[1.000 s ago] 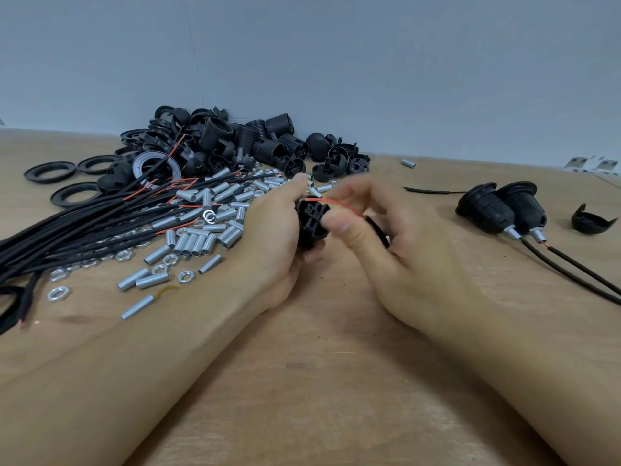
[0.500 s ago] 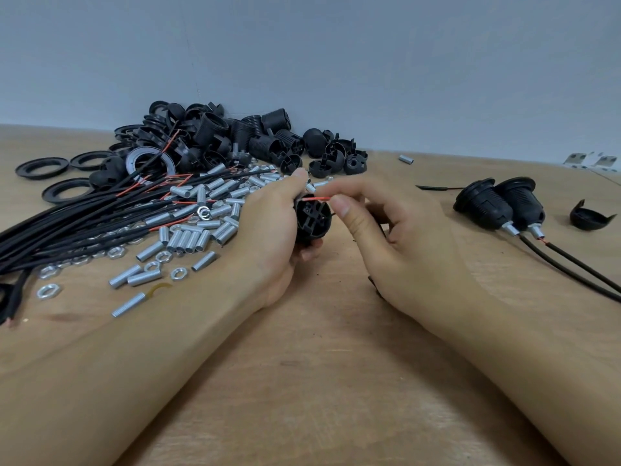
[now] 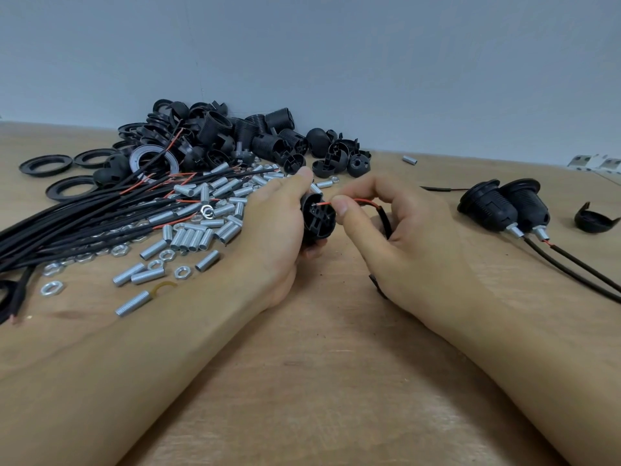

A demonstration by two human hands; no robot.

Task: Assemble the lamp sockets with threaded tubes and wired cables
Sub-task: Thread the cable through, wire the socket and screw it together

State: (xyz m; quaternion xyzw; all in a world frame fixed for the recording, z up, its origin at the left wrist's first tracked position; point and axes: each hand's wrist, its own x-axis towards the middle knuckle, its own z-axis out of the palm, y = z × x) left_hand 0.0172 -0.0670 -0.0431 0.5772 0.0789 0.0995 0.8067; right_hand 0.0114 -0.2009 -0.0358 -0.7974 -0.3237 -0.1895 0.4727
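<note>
My left hand [image 3: 275,230] grips a black lamp socket body [image 3: 317,218] just above the wooden table, its open back turned to the right. My right hand [image 3: 400,237] pinches a thin red wire [image 3: 363,201] between thumb and forefinger; the wire's bare tip touches the socket's back. The red wire comes out of a black cable [image 3: 384,218] that runs down behind my right palm. Silver threaded tubes [image 3: 191,237] and nuts lie scattered to the left. A bundle of black wired cables [image 3: 67,223] stretches off the left edge.
A heap of black socket parts [image 3: 235,136] sits against the back wall, with flat black rings [image 3: 45,164] to its left. Two assembled sockets with tubes and cables [image 3: 504,210] lie at the right, beside a loose black cap [image 3: 593,220]. A lone tube [image 3: 409,159] lies far back.
The right hand has slid back along the red wire, so more of it shows between fingertips and socket. The left hand still holds the socket in the same place.
</note>
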